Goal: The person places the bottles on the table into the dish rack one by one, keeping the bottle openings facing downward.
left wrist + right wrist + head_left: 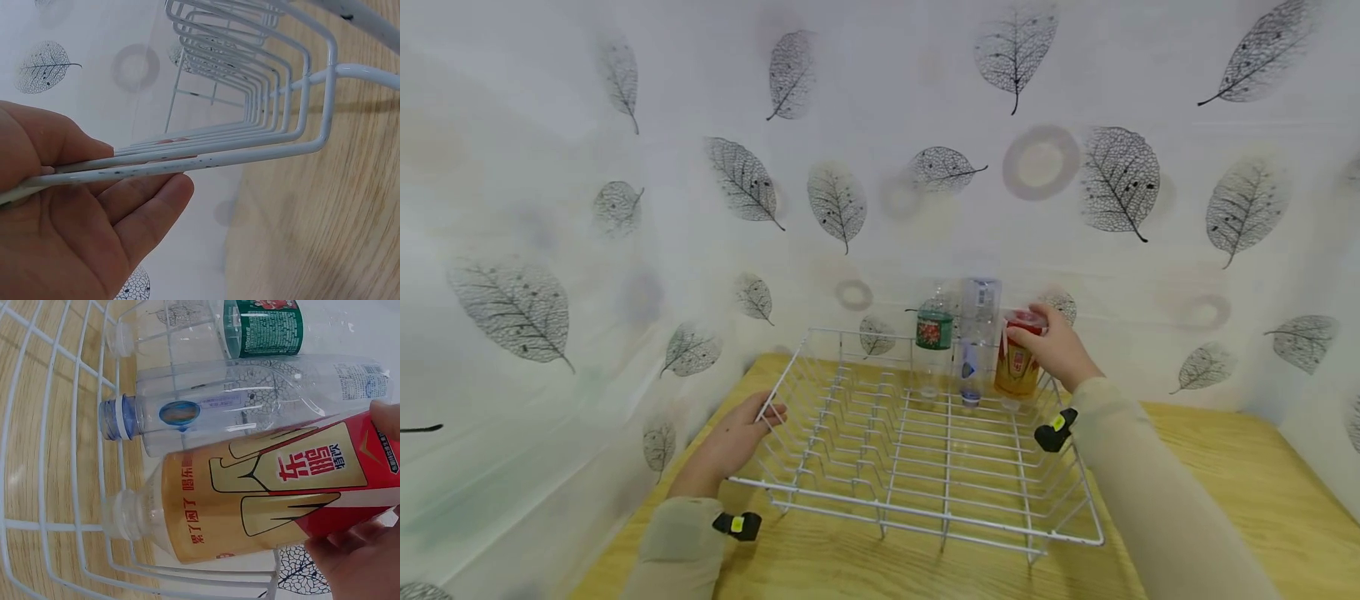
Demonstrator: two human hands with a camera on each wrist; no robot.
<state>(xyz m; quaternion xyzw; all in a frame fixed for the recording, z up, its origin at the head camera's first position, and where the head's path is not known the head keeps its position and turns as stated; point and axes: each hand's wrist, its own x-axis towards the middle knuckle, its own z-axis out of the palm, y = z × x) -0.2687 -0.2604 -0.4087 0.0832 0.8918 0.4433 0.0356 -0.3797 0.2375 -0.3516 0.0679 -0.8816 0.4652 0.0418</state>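
Observation:
A white wire dish rack (887, 503) stands on the table. My left hand (733, 437) holds its left side, and in the left wrist view the thumb lies over the rim wire with the fingers (150, 219) behind and beneath. At the rack's back right corner, my right hand (1063, 346) grips a drink bottle (1017, 367) with a red and gold label by its base end. That bottle is upside down, its pale cap (122, 515) close to the rack's wires. Beside it, a clear bottle (212, 400) with a blue neck and a green-labelled clear bottle (933, 331) also stand inverted along the back.
Yellow wood-grain table (1195, 475) extends to the right of the rack. A white curtain (880, 108) printed with dark leaves hangs behind and on both sides. Rows of bent wire dividers (857, 450) fill the rack's left half.

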